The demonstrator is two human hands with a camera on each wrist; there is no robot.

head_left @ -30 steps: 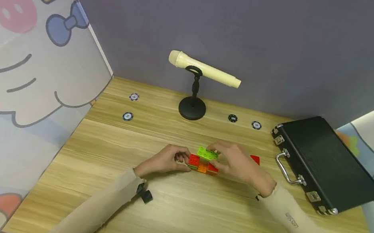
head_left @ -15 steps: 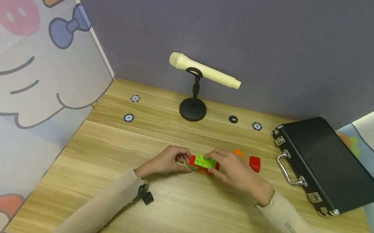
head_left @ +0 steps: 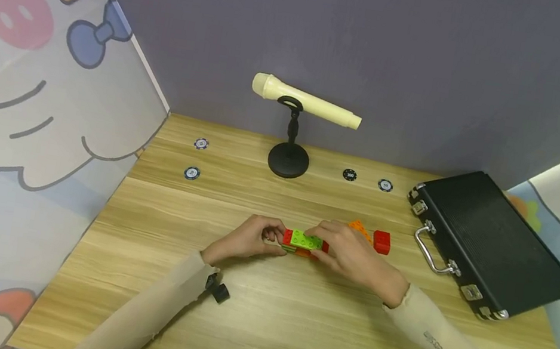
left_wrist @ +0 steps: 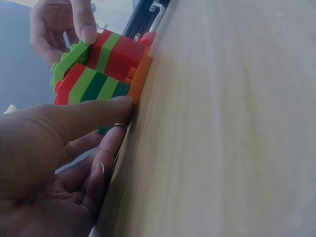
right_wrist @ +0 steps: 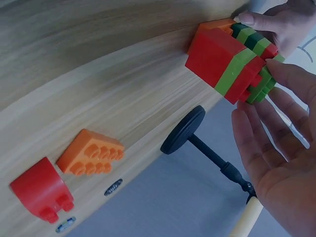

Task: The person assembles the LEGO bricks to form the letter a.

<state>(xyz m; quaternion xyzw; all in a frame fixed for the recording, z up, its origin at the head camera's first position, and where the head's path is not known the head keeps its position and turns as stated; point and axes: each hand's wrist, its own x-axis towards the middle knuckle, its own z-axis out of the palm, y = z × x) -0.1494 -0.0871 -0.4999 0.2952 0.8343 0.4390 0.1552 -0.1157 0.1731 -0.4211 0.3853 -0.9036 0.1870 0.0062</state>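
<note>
On the wooden table stands a toy brick structure: two striped towers on an orange base brick (left_wrist: 142, 69). The left tower (left_wrist: 84, 84) alternates red, light green and dark green. Mostly red with one light green layer, the right tower (right_wrist: 222, 61) stands beside it. A light green brick (head_left: 305, 239) bridges their tops, slightly tilted in the left wrist view. My left hand (head_left: 247, 237) holds the left tower low down, thumb and fingertips close to the base. My right hand (head_left: 357, 255) pinches the light green brick at its right end, thumb in front.
Behind my right hand lie a loose orange brick (right_wrist: 91, 152) and a red brick (head_left: 381, 242). A black case (head_left: 491, 248) sits at the right. A microphone (head_left: 312, 104) on a stand (head_left: 288, 160) and several poker chips (head_left: 349, 174) are at the back.
The light green brick has come down from above the towers onto their tops with my right hand. My left hand has kept its hold on the left tower.
</note>
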